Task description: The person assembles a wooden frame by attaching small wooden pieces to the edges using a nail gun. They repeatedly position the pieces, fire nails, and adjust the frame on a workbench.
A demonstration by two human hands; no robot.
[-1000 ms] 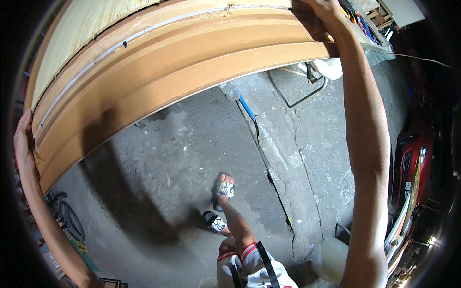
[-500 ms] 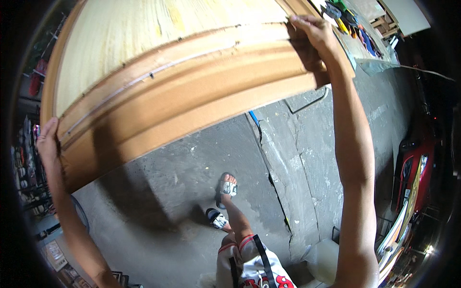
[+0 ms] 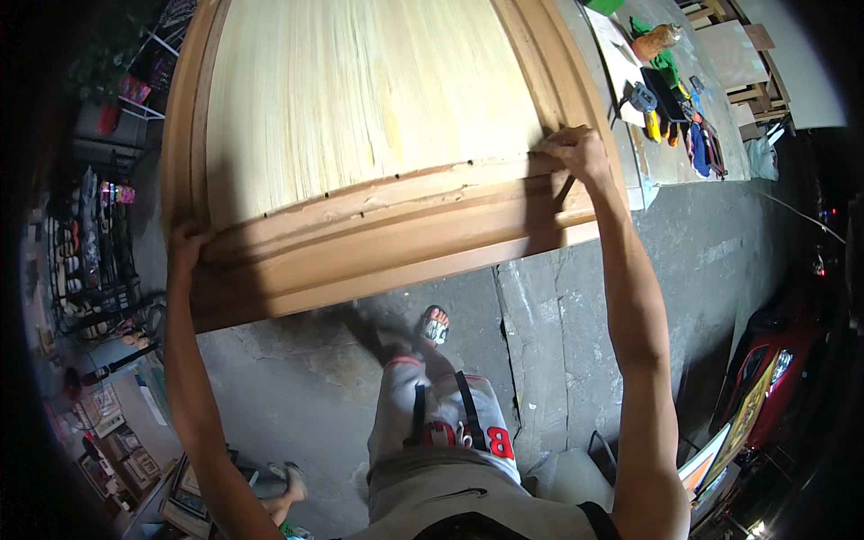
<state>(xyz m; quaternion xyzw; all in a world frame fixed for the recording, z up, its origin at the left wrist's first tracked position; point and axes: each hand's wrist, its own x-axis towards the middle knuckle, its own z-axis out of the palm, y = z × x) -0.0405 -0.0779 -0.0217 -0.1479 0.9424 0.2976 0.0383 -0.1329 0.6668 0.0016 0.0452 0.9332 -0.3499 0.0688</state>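
A large wooden frame (image 3: pixel 405 245) spreads in front of me, holding a pale yellowish wood-grained panel (image 3: pixel 360 99). Small dark spots dot the rail nearest me, along the panel's edge. My left hand (image 3: pixel 187 247) is closed on the near left corner, its fingers bent over the inner edge and partly in shadow. At the near right corner my right hand (image 3: pixel 578 155) grips the inner edge of the rail, fingertips pressed together by the panel. What lies under the frame is hidden.
Right of the frame, a work surface (image 3: pixel 715 148) bears a yellow and grey tool (image 3: pixel 645 103), a bottle (image 3: pixel 657 40) and cloths. Stocked racks (image 3: pixel 90 243) stand at left. Another person's foot (image 3: pixel 292 481) shows lower left. A red car (image 3: pixel 760 360) stands far right.
The frame now sits farther right and lower in view, with more of the panel showing. Both hands remain at its near corners. The pale line along the near rail no longer shows.
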